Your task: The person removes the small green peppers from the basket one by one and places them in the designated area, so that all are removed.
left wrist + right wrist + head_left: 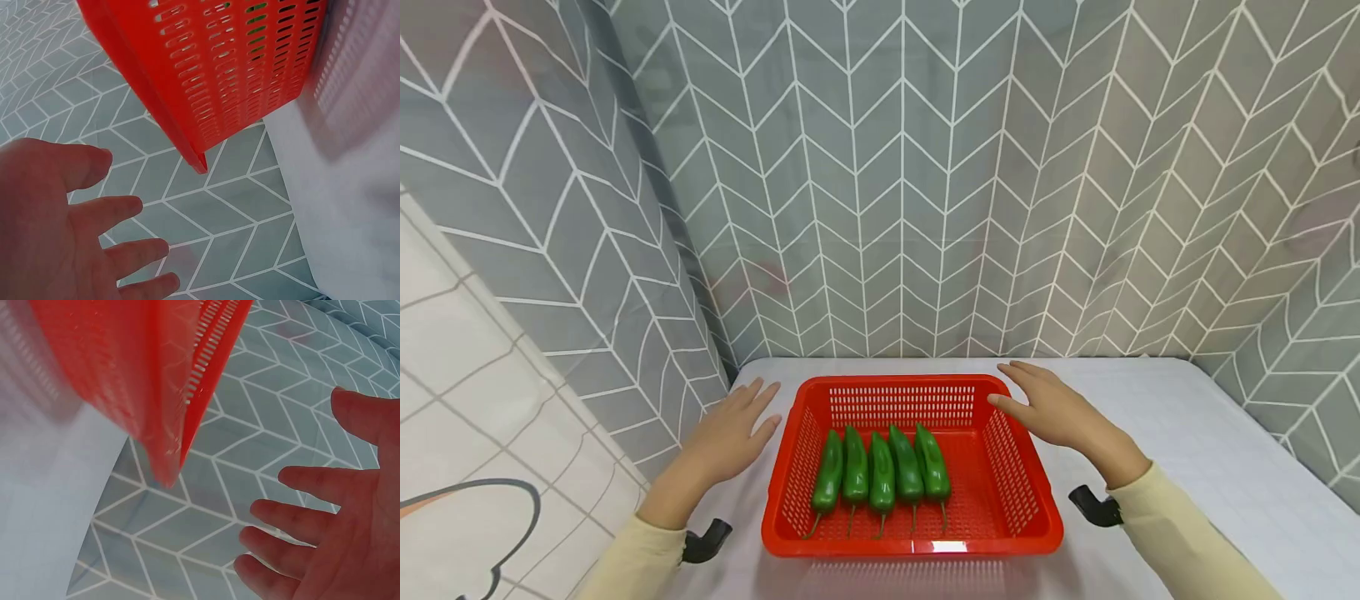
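One grey chevron-patterned curtain [902, 208] fills the top of the frame, and before it, across the bottom, stands one white-covered bench [1150, 417]. At lower centre sits one red perforated plastic basket [850, 547], placed between the two arms, I suppose, so that either side can be reached alike. The left hand [724, 435] is just beside its rim on the frame's left, the right hand [1054, 408] near its upper right corner; both have fingers stretched out and spread, gripping nothing, apart from the basket. Inside, left of its middle, lie five green chilli peppers [882, 475], side by side, stems towards the frame's bottom edge; the flat floor probably helps keep that row. Two small black curved pieces [706, 542] show near the wrists, one at each
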{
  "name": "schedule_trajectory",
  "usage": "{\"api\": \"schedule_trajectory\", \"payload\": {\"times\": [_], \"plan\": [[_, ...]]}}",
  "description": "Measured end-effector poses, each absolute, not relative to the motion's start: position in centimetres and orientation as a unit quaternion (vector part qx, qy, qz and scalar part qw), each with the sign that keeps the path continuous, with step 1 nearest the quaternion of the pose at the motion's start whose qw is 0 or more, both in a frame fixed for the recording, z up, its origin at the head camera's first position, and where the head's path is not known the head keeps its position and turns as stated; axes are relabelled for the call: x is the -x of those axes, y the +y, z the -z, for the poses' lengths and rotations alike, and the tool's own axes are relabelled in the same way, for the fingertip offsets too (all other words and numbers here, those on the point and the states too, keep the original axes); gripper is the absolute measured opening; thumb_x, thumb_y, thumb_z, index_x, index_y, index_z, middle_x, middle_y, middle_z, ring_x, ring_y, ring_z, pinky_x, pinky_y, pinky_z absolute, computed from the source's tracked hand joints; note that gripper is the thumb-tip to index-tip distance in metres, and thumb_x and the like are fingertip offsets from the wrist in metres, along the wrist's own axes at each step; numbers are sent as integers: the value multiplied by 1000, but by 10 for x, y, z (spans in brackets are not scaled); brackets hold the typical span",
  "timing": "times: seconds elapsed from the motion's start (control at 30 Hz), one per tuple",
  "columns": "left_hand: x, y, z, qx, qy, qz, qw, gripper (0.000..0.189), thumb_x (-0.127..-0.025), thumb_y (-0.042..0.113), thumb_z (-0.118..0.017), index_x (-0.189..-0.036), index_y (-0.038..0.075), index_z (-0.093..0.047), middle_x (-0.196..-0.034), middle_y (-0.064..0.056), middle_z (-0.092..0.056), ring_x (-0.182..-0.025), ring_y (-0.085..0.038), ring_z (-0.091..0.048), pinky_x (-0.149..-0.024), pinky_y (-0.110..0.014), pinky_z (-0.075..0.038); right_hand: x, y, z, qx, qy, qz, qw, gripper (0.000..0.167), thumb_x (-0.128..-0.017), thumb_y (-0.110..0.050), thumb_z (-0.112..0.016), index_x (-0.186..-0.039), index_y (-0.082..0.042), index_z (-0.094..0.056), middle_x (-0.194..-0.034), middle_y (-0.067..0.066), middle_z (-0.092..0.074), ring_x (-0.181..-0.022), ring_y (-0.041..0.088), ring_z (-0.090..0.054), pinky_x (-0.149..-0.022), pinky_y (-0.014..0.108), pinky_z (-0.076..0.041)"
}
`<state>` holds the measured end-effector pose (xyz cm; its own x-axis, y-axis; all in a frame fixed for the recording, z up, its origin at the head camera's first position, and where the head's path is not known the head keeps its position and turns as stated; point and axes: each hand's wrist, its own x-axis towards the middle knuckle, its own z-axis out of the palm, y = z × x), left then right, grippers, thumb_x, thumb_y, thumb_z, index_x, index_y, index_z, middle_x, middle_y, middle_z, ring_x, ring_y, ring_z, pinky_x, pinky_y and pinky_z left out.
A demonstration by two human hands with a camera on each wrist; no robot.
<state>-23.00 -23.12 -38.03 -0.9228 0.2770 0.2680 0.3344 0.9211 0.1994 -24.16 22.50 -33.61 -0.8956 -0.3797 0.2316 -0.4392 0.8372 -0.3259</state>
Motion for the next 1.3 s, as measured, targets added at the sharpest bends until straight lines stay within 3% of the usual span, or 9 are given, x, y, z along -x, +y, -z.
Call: {"api": "schedule_trajectory", "payload": {"times": [0.5,1.3], "plan": [[231,-218,385,175,-964,147,132,51,-102,26,-56,-148,5,-51,-147,-29,-47,-133,-51,-45,-106,-68,-35,249,205,333,-228,-944,-236,42,60,-102,-35,-59,-142,9,-51,-141,29,-54,-131,48,-49,-106,65,-39],[234,-216,401,173,-958,214,83,49,-105,27,-51,-149,5,-50,-146,-27,-49,-135,-48,-45,-107,-66,-37,259,174,343,-244,-933,-265,-13,59,-101,-33,-61,-141,9,-51,-138,24,-58,-130,43,-52,-107,61,-40]]}}
